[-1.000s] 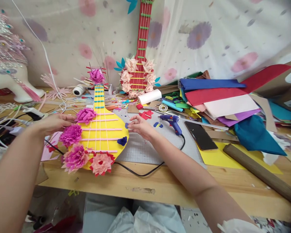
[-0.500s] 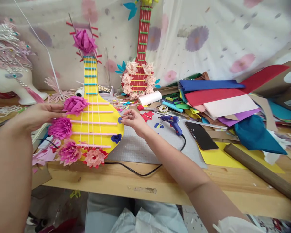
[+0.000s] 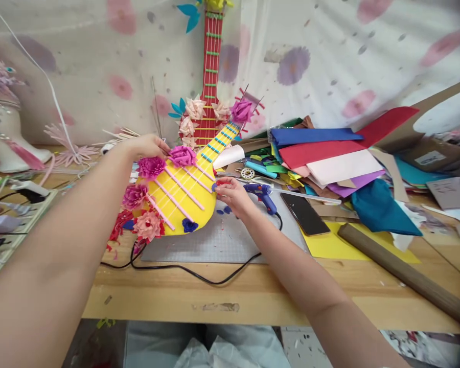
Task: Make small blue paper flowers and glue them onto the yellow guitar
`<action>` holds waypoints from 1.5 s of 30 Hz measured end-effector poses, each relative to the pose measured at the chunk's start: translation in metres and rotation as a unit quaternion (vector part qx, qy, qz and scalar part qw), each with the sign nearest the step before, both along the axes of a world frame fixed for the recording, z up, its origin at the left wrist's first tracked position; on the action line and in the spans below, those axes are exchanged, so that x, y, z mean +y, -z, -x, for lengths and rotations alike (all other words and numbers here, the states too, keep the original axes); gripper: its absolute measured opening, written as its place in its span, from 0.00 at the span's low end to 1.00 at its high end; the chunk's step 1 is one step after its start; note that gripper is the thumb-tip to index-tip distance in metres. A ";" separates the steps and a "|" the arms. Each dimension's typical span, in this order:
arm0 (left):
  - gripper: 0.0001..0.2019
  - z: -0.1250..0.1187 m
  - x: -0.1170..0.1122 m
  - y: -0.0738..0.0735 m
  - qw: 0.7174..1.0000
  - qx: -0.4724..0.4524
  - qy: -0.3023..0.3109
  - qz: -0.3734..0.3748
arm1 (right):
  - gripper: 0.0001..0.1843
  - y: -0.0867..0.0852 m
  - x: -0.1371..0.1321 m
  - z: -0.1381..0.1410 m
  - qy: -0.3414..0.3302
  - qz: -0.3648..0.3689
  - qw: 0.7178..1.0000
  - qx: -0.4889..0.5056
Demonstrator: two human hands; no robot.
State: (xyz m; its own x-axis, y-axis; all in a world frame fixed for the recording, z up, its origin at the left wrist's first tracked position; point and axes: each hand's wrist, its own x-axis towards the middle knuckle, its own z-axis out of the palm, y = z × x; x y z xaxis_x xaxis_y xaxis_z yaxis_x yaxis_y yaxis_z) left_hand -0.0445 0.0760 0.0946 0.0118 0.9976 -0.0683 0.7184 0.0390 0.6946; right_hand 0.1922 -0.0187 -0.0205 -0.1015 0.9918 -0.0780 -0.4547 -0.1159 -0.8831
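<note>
A yellow paper guitar [image 3: 184,202] with pink strings and pink paper flowers lies tilted over the grey cutting mat [image 3: 222,240], its neck pointing up to the right. My left hand [image 3: 147,145] grips its upper left edge beside a magenta flower [image 3: 183,155]. My right hand [image 3: 232,193] pinches a small blue paper piece [image 3: 214,187] against the guitar's right edge. A blue paper flower [image 3: 189,225] sits low on the body.
A blue glue gun [image 3: 260,193] with a black cord lies right of my hand, then a black phone [image 3: 305,213]. Coloured paper sheets [image 3: 329,153] pile at the right. A red paper guitar [image 3: 207,87] leans on the curtain. A brown roll [image 3: 402,273] lies at the front right.
The yellow guitar has swung from upright to a tilt with its neck to the right. My left hand went up to its top edge. My right hand stayed at the right edge with the blue piece.
</note>
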 end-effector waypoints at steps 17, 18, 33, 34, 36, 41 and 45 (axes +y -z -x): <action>0.15 -0.021 0.076 0.055 1.000 0.016 0.000 0.009 | 0.15 0.039 0.048 0.002 0.176 -0.010 0.979 -0.101; 0.16 -0.020 0.073 0.055 1.000 0.027 -0.001 -0.008 | 0.14 0.038 0.045 0.002 0.192 -0.021 0.973 -0.124; 0.08 -0.045 -0.107 0.134 0.909 0.039 0.029 -0.414 | 0.09 0.050 -0.013 0.028 0.162 -0.153 0.926 -0.304; 0.08 -0.046 -0.112 0.140 0.910 0.053 0.056 -0.407 | 0.08 0.052 -0.013 0.028 0.159 -0.152 0.927 -0.305; 0.08 -0.049 -0.117 0.146 0.908 0.079 0.096 -0.400 | 0.08 0.056 -0.013 0.027 0.155 -0.145 0.930 -0.300; 0.12 -0.065 -0.122 0.148 0.911 0.118 0.126 -0.374 | 0.09 0.060 -0.011 0.023 0.162 -0.115 0.947 -0.253; 0.09 -0.075 -0.121 0.153 0.909 0.146 0.144 -0.363 | 0.10 0.059 -0.009 0.024 0.170 -0.097 0.953 -0.231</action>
State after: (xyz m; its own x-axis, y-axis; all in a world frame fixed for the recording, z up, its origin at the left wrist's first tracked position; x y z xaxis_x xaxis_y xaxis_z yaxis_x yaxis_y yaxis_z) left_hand 0.0302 -0.0446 -0.0581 0.3673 0.7388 0.5650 0.7832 -0.5733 0.2405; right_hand 0.1686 -0.0277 -0.0799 0.2295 0.9614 0.1519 0.0057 0.1548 -0.9879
